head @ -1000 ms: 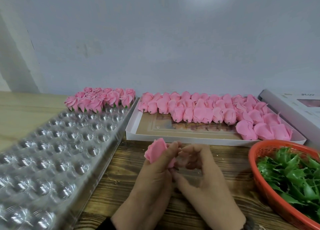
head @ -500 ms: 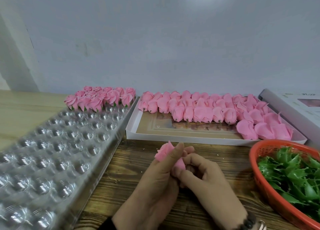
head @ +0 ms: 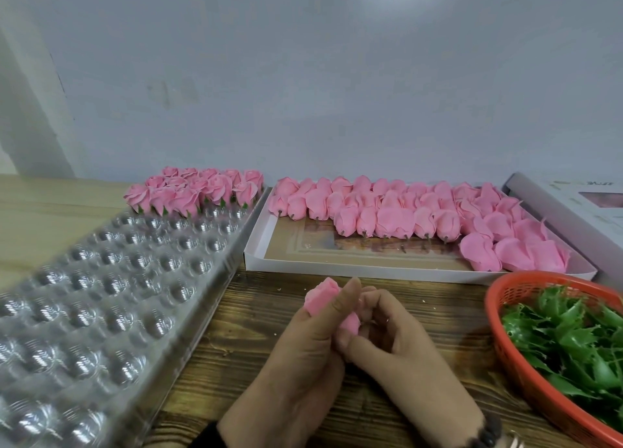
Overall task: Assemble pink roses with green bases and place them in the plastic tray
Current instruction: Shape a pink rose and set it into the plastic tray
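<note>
Broadly, a wooden table (head: 421,309) with dark grain carried everything, backed by a plain pale wall (head: 303,76). Largest on it was the clear plastic tray (head: 101,296) of dimpled cups, running along the left side from the near edge toward the wall; its far end held a cluster of finished pink roses (head: 195,191) standing upright, green bases showing beneath the front row, while the nearer cups lay bare. Just right of the tray sat a shallow white cardboard box (head: 256,252), its far and right portions filled with loose pink rose heads (head: 387,211) lying on their sides, short stems pointing toward the viewer. Beyond the box at far right was a pale boxed package (head: 573,204), only partly in view. At near right, an orange mesh basket (head: 512,356) held a heap of green leafy bases (head: 573,339).

Above the table's middle, the two hands met. The left hand (head: 303,356) curled its fingers and thumb round a single pink rose (head: 320,299), the bloom poking out past the thumb toward the tray. The right hand (head: 397,343) had its fingers bent inward, pinching the lower end of that same rose, just against the left fingers. A dark bead bracelet (head: 485,437) circled the right wrist.
</note>
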